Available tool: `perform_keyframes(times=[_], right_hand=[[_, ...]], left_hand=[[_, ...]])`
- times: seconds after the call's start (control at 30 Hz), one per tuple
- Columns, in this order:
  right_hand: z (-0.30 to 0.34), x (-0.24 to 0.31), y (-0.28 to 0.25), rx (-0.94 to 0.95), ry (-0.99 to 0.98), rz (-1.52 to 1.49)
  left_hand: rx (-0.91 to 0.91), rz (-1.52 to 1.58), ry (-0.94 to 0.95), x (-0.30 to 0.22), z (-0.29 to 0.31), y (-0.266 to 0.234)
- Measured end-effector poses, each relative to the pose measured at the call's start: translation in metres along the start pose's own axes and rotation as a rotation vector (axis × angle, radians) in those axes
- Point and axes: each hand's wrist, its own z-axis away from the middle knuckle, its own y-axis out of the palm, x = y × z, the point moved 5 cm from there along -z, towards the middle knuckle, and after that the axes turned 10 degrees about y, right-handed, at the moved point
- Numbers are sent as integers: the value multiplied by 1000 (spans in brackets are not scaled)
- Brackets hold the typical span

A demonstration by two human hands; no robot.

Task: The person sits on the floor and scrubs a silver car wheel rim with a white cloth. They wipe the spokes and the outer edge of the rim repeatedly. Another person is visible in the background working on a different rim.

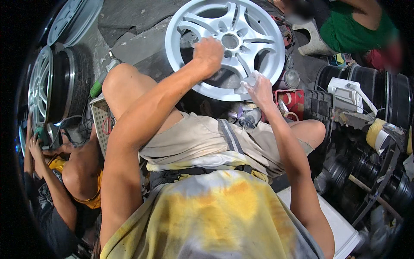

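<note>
A silver-grey alloy wheel rim (272, 36) with split spokes lies in front of my knees, tilted toward me. My left hand (209, 56) is closed, its fingers curled down over the spokes left of the hub hole. Whatever it may hold is hidden beneath the fist. Low on the rim's right side, my right hand (261, 89) presses against a spoke near the outer lip. Its fingers are dusted white and closed on a small pale grey piece (248, 82), whose kind I cannot make out.
At left, a person works beside another wheel with a tyre (77, 82). A green-handled tool (98, 85) lies by my left knee. A red container (293, 100), a white plastic case (345, 93) and black rims (366, 80) crowd the right. Another person in green sits at upper right.
</note>
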Motion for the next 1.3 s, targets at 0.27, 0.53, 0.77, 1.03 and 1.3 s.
perform_keyframes(times=[0.27, 0.53, 0.77, 1.03, 1.3], right_hand=[[-35, 35, 29, -151, -231, 115], [-48, 32, 21, 0, -310, 165], [-53, 34, -12, -29, -59, 92], [1, -27, -2, 109, 138, -310], [-41, 48, 32, -173, -380, 268]], left_hand=[[317, 128, -123, 20, 13, 19], [349, 219, -46, 46, 1, 10], [66, 445, -215, 90, 13, -111], [-89, 258, -233, 126, 43, -142], [-51, 247, -170, 105, 27, -133]])
